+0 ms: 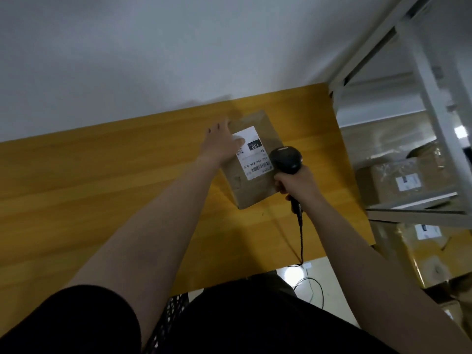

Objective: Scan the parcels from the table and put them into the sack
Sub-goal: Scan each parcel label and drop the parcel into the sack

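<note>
A brown cardboard parcel (258, 186) with a white shipping label (251, 152) lies on the yellow wooden table (115, 180), near the far right. My left hand (221, 143) holds the parcel's far left edge, thumb on the label and fingers over the side. My right hand (296, 183) grips the handle of a black barcode scanner (286, 159), whose head hovers over the parcel's right edge beside the label. The scanner's cable (301, 238) trails down across the table. No sack is in view.
A grey metal shelf rack (419, 103) stands right of the table, with labelled cardboard boxes (398, 182) on its shelves. A white wall rises behind the table. A black perforated chair or crate (168, 318) sits below the table's near edge.
</note>
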